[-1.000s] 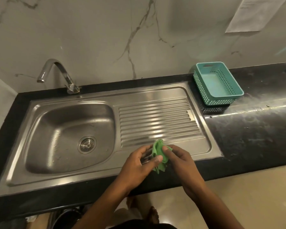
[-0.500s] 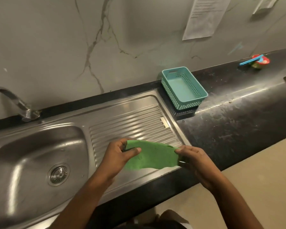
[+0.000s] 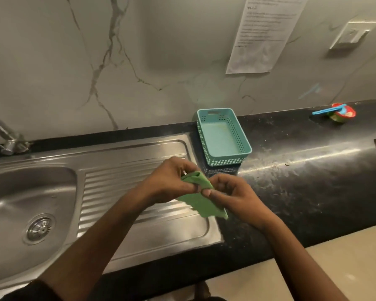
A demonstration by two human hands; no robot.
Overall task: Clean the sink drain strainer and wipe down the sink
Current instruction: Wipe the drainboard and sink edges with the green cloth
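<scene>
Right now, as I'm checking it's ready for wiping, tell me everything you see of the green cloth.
The green cloth is thin, soft-looking fabric, folded over at its top, lower edge hanging loose. The left hand and right hand pinch the fold. It is held above the steel drainboard; whether it touches that is unclear.

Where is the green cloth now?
Head view, centre: the green cloth is held between the left hand and right hand over the drainboard, just in front of the teal basket.
</scene>
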